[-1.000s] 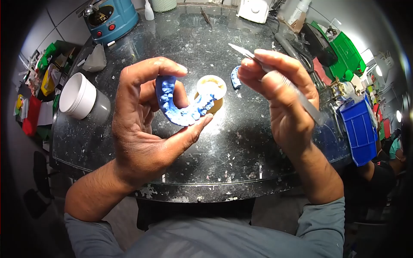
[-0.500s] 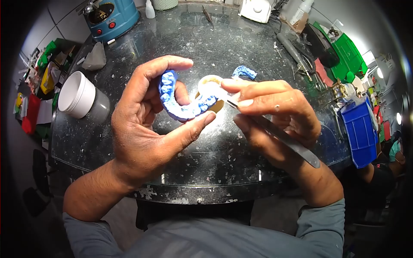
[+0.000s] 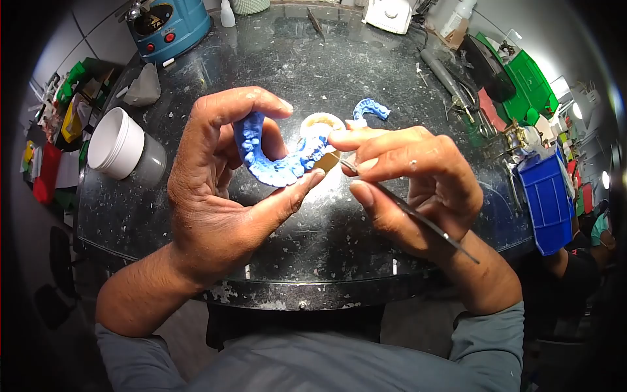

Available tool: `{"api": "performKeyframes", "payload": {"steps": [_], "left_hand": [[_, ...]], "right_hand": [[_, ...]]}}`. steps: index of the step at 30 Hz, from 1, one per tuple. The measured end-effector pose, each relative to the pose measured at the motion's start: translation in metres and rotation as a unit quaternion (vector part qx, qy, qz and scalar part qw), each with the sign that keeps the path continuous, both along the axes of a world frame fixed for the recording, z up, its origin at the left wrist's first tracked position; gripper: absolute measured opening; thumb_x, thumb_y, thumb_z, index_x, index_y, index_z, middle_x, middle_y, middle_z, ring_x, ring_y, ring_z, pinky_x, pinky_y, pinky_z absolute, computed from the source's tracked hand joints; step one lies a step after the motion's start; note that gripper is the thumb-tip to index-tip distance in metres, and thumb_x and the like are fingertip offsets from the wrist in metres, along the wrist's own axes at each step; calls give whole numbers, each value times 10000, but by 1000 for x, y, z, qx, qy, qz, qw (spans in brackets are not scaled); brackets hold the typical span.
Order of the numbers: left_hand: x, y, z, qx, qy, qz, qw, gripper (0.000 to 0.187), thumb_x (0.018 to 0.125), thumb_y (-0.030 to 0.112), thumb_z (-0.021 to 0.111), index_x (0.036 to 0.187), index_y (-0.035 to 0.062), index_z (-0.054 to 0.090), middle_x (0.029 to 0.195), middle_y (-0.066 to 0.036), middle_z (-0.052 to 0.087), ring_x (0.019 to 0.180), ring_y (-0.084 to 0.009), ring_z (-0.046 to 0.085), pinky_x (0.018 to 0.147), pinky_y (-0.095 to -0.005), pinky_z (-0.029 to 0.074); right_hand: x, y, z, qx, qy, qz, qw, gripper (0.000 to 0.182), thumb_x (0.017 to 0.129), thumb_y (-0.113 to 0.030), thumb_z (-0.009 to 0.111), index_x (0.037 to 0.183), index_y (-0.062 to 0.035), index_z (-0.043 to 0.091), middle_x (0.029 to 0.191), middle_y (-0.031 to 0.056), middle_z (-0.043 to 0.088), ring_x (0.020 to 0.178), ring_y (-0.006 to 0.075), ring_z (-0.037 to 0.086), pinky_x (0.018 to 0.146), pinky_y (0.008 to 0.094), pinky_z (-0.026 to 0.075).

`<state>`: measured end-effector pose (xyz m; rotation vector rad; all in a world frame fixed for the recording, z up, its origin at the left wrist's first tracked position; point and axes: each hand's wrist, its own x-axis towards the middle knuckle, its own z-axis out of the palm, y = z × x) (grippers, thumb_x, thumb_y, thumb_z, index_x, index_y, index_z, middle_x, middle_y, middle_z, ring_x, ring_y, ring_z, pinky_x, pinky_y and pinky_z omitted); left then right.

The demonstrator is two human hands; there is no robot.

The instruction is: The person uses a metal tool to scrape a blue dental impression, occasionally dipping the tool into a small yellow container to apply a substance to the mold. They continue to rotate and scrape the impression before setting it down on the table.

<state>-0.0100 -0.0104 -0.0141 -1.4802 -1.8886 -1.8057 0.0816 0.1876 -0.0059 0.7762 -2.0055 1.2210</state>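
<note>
My left hand (image 3: pixel 225 170) is closed on a blue U-shaped dental impression (image 3: pixel 271 171), gripping it between fingers and thumb with its tooth hollows facing me. Pinched in my right hand (image 3: pixel 418 183) is a thin metal scalpel (image 3: pixel 428 222), its handle seen edge-on. Its tip meets the right end of the impression, where my right fingertips also come close. Just behind that end, a pale dental cast (image 3: pixel 323 120) rests on the table, partly covered by the impression. A smaller blue arch piece (image 3: pixel 371 108) lies beyond my right hand.
On the dark, scuffed table (image 3: pixel 307 248) a white tub (image 3: pixel 116 144) stands at left, with a blue machine (image 3: pixel 171 29) behind it. A handpiece (image 3: pixel 447 78), a green bin (image 3: pixel 529 88) and a blue bin (image 3: pixel 545 202) line the right side. Part of another person shows at far right.
The scalpel has turned from flat-side to edge-on, and its tip has shifted slightly left and down. My left hand has tilted the impression a little.
</note>
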Motion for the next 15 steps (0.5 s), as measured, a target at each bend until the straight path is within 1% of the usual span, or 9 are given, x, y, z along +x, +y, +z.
{"api": "performKeyframes", "payload": {"steps": [4, 10, 12, 15], "left_hand": [[1, 1, -1, 6, -6, 1, 1000, 669, 690, -115, 779, 1246, 49, 444, 1141, -52, 481, 875, -59, 499, 764, -192, 475], [2, 1, 1, 2, -11, 2, 1000, 656, 692, -112, 782, 1230, 52, 445, 1052, -33, 487, 866, -58, 490, 756, -195, 456], [3, 1, 1, 3, -32, 3, 999, 650, 694, -111, 782, 1224, 55, 445, 1021, -26, 487, 868, -58, 488, 759, -195, 453], [2, 1, 0, 6, -24, -2, 1000, 646, 695, -110, 781, 1220, 55, 443, 1035, -29, 481, 870, -60, 491, 762, -197, 454]], "right_hand": [[-1, -1, 1, 16, 9, -3, 1000, 283, 781, 116, 712, 1007, 16, 574, 958, 172, 650, 1006, 309, 676, 927, 462, 534], [-3, 0, -1, 14, 22, -5, 1000, 293, 750, 131, 721, 987, 19, 590, 937, 167, 656, 979, 314, 685, 911, 458, 538], [-3, 0, -1, 15, 24, -5, 1000, 297, 740, 134, 725, 982, 18, 597, 932, 164, 660, 984, 319, 684, 908, 461, 537], [-3, 0, -1, 22, 24, -6, 999, 298, 738, 124, 735, 980, 14, 600, 926, 164, 662, 985, 319, 684, 915, 467, 533]]}}
